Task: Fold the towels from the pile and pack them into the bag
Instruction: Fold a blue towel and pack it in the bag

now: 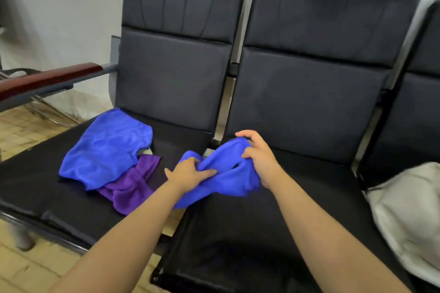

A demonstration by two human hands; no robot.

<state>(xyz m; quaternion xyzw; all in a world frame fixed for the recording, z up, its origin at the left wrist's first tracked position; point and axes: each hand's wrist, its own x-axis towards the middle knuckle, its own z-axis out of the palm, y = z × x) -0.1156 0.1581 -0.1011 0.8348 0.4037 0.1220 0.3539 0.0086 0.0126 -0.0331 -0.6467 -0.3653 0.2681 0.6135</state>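
Hands, L [189,171] & R [258,154], both grip a bunched blue towel [228,173] just right of the pile [107,152] on the bench [262,221]; best find two corners, shake flat, then fold; bag [409,209] far right.

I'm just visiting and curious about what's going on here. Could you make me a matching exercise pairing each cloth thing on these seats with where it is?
Things:
1. crumpled blue towel
2. spread blue towel
3. purple towel
4. pale bag

Places:
A. far right, apart from the towels
B. held by the left hand and the right hand
C. top of the pile on the left seat
D. partly under a blue towel

Pairs: 1-B, 2-C, 3-D, 4-A
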